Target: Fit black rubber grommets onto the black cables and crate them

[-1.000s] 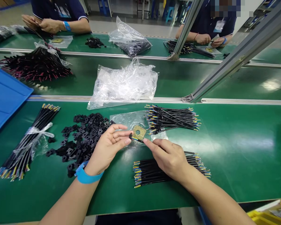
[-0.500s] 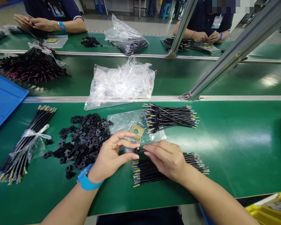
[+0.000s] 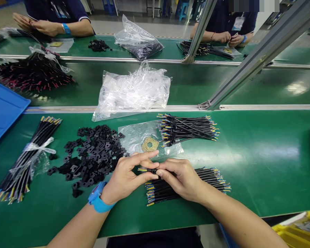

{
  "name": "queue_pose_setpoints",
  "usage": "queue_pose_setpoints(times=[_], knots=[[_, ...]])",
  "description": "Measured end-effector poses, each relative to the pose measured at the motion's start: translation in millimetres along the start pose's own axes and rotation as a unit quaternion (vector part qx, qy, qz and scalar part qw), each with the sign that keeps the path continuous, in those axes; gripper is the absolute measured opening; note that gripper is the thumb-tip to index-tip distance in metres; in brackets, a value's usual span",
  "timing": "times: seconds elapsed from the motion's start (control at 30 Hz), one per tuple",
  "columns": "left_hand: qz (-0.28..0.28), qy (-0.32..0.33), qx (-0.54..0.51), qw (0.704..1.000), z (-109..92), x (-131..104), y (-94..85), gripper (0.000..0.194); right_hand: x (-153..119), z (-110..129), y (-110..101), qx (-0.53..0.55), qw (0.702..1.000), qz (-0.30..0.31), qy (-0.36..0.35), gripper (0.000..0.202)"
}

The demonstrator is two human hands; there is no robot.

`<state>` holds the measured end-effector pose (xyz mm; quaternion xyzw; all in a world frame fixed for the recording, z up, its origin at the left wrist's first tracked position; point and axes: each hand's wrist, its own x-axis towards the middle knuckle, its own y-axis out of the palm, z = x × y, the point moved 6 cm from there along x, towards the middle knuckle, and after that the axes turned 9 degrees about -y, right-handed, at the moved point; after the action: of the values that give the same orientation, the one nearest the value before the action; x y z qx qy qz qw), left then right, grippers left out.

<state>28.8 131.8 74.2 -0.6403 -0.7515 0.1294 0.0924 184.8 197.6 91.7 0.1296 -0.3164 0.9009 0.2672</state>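
Note:
My left hand [image 3: 130, 174] pinches a small black part [image 3: 153, 171] between thumb and fingers. That part sits around a short black cable [image 3: 142, 169], whose coloured wire ends stick out to the left. From the right, the closed fingertips of my right hand [image 3: 182, 177] hold the same cable right against the part; the rest of the cable is hidden. Below my hands lies a row of black cables [image 3: 165, 193]. Just beyond my fingers a yellowish sponge with a hole [image 3: 145, 144] rests on a clear plastic bag [image 3: 131, 132].
A heap of black parts [image 3: 93, 155] and a tied cable bundle [image 3: 28, 158] lie to the left. Cables with black parts fitted [image 3: 191, 129] lie beyond my hands. A slanted metal post [image 3: 237, 65] rises at right. Two co-workers sit opposite, one showing a hand [image 3: 45, 27].
Both hands have shifted slightly; my right fingers have come close to my left fingers at the black part. More coloured wire shows left of it.

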Motion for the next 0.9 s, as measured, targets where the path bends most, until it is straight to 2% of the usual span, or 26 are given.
queue_pose_setpoints(times=[0.13,0.2,0.27,0.3,0.33,0.4,0.43,0.5,0.6,0.7,0.8,0.9], knots=[[0.0,0.012,0.006,1.0,0,0,2.1,0.051,1,-1,2,-0.01,1.0,-0.001,0.003,0.035],[0.018,0.012,0.004,1.0,2,0,-1.1,0.062,2,1,-1,-0.042,0.999,-0.003,-0.022,0.034],[0.01,0.021,0.003,1.0,2,1,-15.1,0.086,4,7,-13,-0.112,0.991,-0.024,-0.074,0.027],[-0.015,0.025,0.012,0.999,2,1,-26.9,0.097,5,9,-21,-0.156,0.982,-0.043,-0.1,0.023],[-0.062,0.03,0.03,0.997,1,2,-42.1,0.097,5,11,-32,-0.201,0.971,-0.065,-0.116,0.019],[-0.168,-0.001,0.124,0.978,4,1,-72.4,0.066,5,8,-54,-0.269,0.951,-0.108,-0.108,0.018],[-0.195,-0.02,0.192,0.962,5,2,-82.6,0.049,6,4,-64,-0.291,0.945,-0.121,-0.089,0.02],[-0.198,-0.038,0.318,0.926,8,3,-90.6,0.034,6,-5,-81,-0.311,0.939,-0.137,-0.052,0.028],[-0.141,-0.027,0.454,0.879,13,6,-79.2,0.032,10,-19,-96,-0.308,0.94,-0.147,-0.026,0.033],[-0.098,-0.011,0.525,0.846,17,6,-61.3,0.023,21,-37,-101,-0.316,0.938,-0.141,-0.012,0.034],[-0.078,0.006,0.531,0.843,19,5,-50.1,0.015,35,-59,-100,-0.326,0.94,-0.095,0.013,0.035],[-0.065,0.016,0.497,0.865,20,5,-45.8,0.014,41,-73,-96,-0.341,0.938,-0.039,0.034,0.036]])
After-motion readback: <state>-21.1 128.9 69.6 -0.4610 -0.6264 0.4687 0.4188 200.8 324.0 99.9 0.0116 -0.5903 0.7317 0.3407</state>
